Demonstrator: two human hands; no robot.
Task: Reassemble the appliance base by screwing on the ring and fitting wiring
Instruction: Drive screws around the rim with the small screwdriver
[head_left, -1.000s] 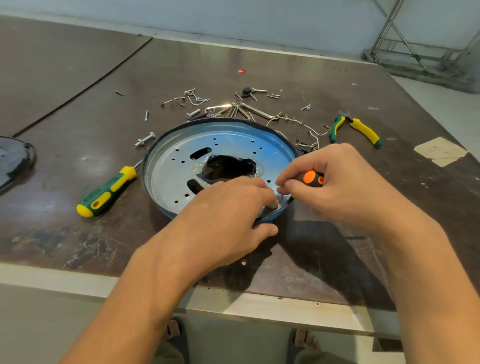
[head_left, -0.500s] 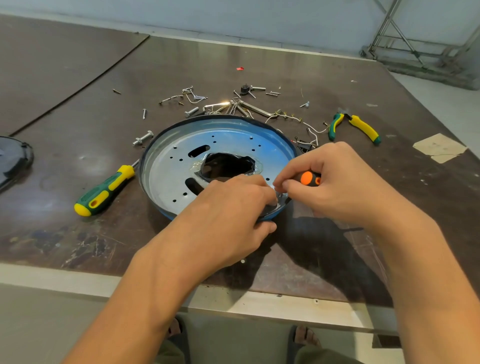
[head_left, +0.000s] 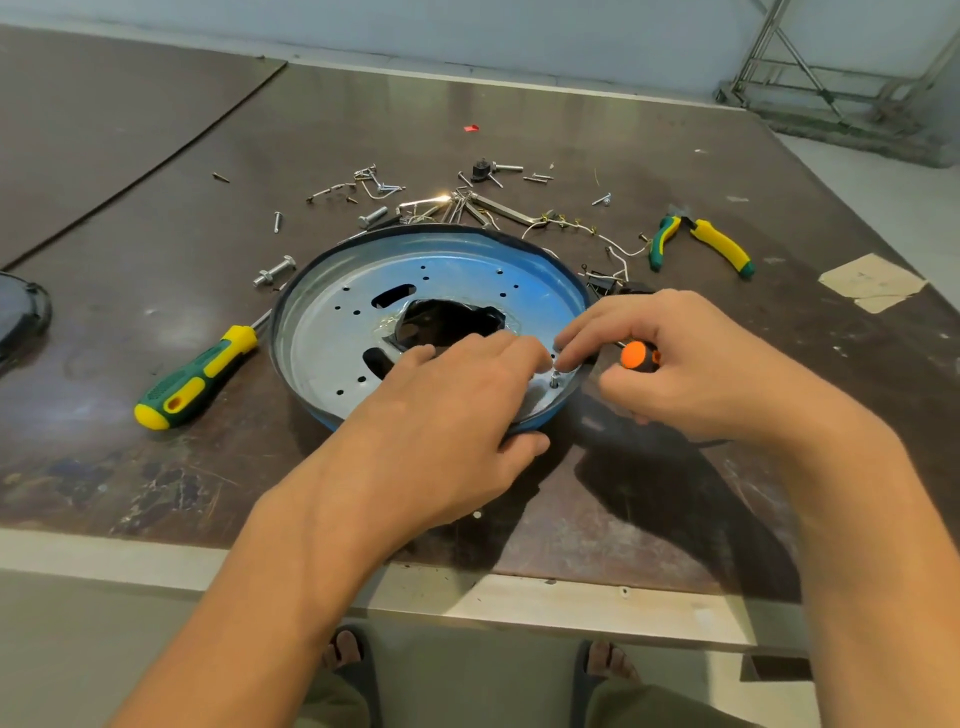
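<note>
The round metal base plate (head_left: 467, 270), blue-tinted with a dark rim and a ragged centre hole, lies flat on the table. My left hand (head_left: 457, 410) lies over its near right part, fingers on top and thumb against the outer rim. A small screw (head_left: 554, 382) stands upright in the plate just beyond my left fingertips. My right hand (head_left: 696, 364) is at the plate's right edge. It grips a small screwdriver whose orange handle end (head_left: 634, 356) shows, and its forefinger reaches toward the screw. The tool's tip is hidden.
A green-and-yellow screwdriver (head_left: 197, 376) lies left of the plate. Green-and-yellow pliers (head_left: 701, 244) lie at the back right. Loose screws, bolts and clips (head_left: 374, 187) and thin wires (head_left: 571, 226) are scattered behind the plate. A black part (head_left: 21, 312) sits at the left edge.
My two hands have drawn slightly apart, so the upright screw now shows between them. The orange handle end is more exposed. The plate has not moved.
</note>
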